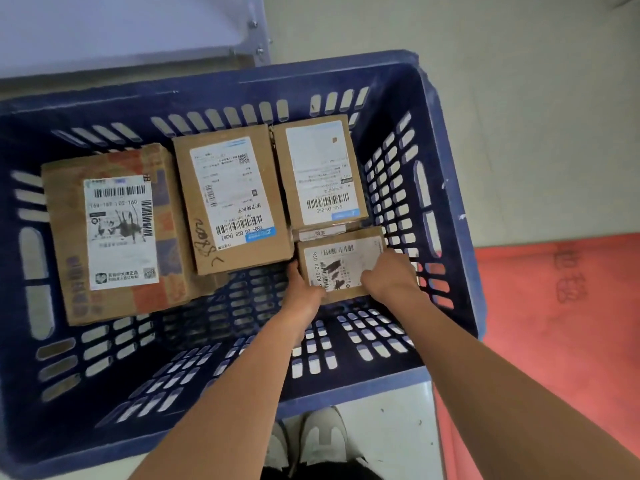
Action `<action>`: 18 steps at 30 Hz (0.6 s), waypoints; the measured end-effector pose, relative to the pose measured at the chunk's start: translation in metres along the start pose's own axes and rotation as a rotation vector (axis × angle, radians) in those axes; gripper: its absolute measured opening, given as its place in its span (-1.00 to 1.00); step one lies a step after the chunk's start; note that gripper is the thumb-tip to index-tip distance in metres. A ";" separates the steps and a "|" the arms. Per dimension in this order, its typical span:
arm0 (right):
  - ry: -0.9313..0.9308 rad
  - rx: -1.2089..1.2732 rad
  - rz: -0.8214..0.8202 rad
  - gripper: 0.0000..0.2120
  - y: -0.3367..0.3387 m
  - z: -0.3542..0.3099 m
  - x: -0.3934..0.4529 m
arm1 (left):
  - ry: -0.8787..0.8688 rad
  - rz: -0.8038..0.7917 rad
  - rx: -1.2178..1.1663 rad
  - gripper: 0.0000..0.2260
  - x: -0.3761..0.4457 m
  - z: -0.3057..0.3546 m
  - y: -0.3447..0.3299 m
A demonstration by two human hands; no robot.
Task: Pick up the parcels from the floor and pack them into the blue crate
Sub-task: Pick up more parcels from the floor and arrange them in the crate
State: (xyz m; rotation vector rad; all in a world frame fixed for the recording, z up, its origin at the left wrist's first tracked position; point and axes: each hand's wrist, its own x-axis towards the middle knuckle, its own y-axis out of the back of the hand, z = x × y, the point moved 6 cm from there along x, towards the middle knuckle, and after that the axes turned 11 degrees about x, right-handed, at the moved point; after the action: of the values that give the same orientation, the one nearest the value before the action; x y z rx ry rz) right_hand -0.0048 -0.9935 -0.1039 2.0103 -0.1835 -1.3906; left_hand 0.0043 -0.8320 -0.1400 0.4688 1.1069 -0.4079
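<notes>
Seen from above: a person's two bare hands set a small parcel [341,266] into the blue crate [446,174], which fills most of the frame and stands on a pale floor [519,98]. The left hand [304,289] grips the parcel's lower-left corner w/ fingers curled under its edge; the right hand [391,275] holds its lower-right side, fingers curled over the top and partly covering the label. The small parcel sits right of centre, near the crate's right wall, touching or just beside the parcel above it. Three more cardboard parcels lie flat on the slotted crate bottom, labels up: a large box [114,233] at left w/ orange and blue print, a mid box [232,199] at centre w/ black scribble on its left edge, and a right box [320,171] in the upper right of the crate; the centre and right boxes are side by side, close to the far wall. Lower half of the crate bottom shows bare slots. A red mat [554,341] w/ faint dark characters lies on the floor at right, just beside the crate. In the upper left of the frame, a pale grey panel [121,26] w/ screws along its edge. At bottom centre, the person's light shoes [322,441] on a white floor strip beyond the crate's near rim.
</notes>
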 end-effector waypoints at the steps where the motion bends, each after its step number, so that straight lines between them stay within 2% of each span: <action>1: -0.003 -0.001 0.000 -0.57 0.000 0.000 -0.001 | 0.005 0.001 -0.024 -0.31 0.002 -0.003 -0.001; 6: -0.048 -0.004 -0.046 -0.35 0.004 0.001 -0.026 | 0.007 -0.003 -0.028 -0.48 -0.017 0.002 0.004; 11: -0.010 0.117 -0.136 -0.47 0.019 -0.018 -0.076 | 0.012 -0.004 0.033 -0.40 -0.070 0.016 0.029; 14: 0.031 0.158 -0.153 -0.49 0.034 -0.038 -0.111 | 0.009 0.000 0.021 -0.44 -0.113 0.026 0.058; 18: 0.087 0.187 -0.189 -0.43 0.045 -0.072 -0.167 | -0.024 0.047 0.092 -0.50 -0.181 0.026 0.117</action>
State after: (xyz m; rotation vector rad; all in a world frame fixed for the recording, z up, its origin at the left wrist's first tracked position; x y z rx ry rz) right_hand -0.0009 -0.9169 0.0666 2.2881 -0.0887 -1.4427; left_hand 0.0148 -0.7344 0.0540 0.5682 1.0550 -0.4233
